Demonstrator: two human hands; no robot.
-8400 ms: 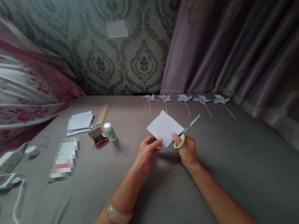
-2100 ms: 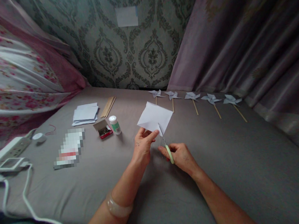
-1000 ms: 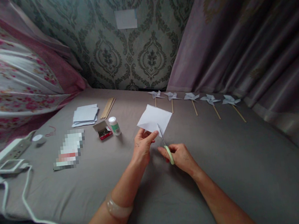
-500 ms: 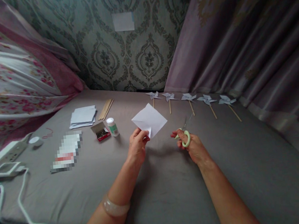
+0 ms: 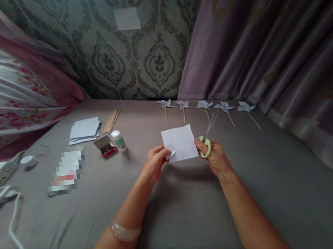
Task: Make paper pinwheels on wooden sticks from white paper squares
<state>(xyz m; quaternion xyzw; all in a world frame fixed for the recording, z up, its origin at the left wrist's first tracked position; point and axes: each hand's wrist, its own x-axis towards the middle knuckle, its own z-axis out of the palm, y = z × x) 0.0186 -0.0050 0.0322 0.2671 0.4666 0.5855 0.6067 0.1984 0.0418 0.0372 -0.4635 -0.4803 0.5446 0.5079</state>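
1. Paper square (image 5: 180,143), above the grey sheet (image 5: 176,218), is now turned square-on (cut flap at its lower-left corner).
2. Left hand (image 5: 154,165) pinches that corner; right hand (image 5: 216,159), closed round the scissors (image 5: 208,135), touches the opposite edge.
3. Blades, now off the paper, seem shut: that cut looks finished.

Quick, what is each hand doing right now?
Left hand: closed, pinching the paper at its lower left corner.
Right hand: closed, holding the scissors, a fingertip on the paper's right edge.
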